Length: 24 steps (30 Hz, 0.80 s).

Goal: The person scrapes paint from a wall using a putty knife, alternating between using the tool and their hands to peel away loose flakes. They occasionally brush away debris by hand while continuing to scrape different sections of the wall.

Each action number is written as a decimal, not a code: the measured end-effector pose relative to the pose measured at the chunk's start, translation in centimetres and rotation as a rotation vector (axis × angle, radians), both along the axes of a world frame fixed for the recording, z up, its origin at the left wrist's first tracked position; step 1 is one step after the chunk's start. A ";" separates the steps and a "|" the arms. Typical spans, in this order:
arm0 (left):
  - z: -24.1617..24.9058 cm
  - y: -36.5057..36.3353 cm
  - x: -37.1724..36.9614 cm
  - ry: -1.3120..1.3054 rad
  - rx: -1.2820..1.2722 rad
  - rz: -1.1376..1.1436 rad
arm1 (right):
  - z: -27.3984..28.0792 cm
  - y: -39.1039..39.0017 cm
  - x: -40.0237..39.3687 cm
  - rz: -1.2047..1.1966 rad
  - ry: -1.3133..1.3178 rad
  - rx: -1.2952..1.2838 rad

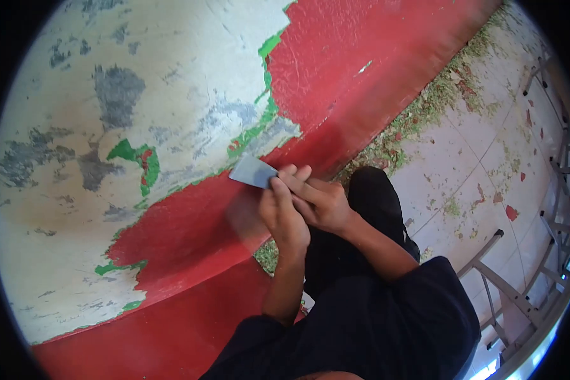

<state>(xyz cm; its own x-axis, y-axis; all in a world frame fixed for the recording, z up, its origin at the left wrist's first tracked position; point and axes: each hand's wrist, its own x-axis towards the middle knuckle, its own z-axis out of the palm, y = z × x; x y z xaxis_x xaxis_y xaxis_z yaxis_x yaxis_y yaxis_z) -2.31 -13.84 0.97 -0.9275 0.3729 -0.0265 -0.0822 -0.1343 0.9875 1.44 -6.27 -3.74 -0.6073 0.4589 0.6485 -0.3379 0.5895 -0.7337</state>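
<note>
Both hands close together around a paint scraper with a flat grey blade [253,172]; its handle is hidden in the fingers. My left hand [285,221] grips from the near left side, and my right hand [323,201] overlaps it from the right, fingers laid toward the blade. The blade's edge lies right at the border where red paint [196,218] meets the bared whitish wall [190,114]. Thin green paint strips [254,136] show along that ragged border, and grey patches [118,95] mark the bared area.
Paint flakes and debris [446,95] lie along the wall's foot on the tiled floor [449,152]. A metal ladder [510,288] rests at the right. My dark shoe [377,190] stands near the wall, and a red surface [215,310] extends at lower left.
</note>
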 end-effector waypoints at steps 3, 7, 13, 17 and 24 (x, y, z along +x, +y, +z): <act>-2.0 0.5 0.6 -0.095 0.037 -0.055 | -0.4 0.5 1.0 0.018 -0.044 -0.005; -2.0 0.7 1.2 -0.095 0.089 -0.092 | 0.0 0.3 1.4 0.004 -0.124 0.006; -0.5 0.7 -1.1 -0.019 0.171 -0.225 | 0.6 0.0 0.3 -0.074 0.036 -0.015; 1.7 1.2 -1.1 -0.077 0.208 -0.241 | 1.5 -0.1 0.4 -0.090 0.036 -0.034; 2.1 1.4 -1.2 -0.076 0.170 -0.202 | 1.8 -0.4 0.3 -0.037 -0.052 -0.080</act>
<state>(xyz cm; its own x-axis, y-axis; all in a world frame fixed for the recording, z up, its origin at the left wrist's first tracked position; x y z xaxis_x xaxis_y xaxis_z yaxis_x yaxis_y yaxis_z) -3.51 -12.44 3.06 -0.8319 0.5548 -0.0143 -0.1967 -0.2708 0.9423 1.69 -6.65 -1.94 -0.6210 0.5304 0.5771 -0.2774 0.5398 -0.7947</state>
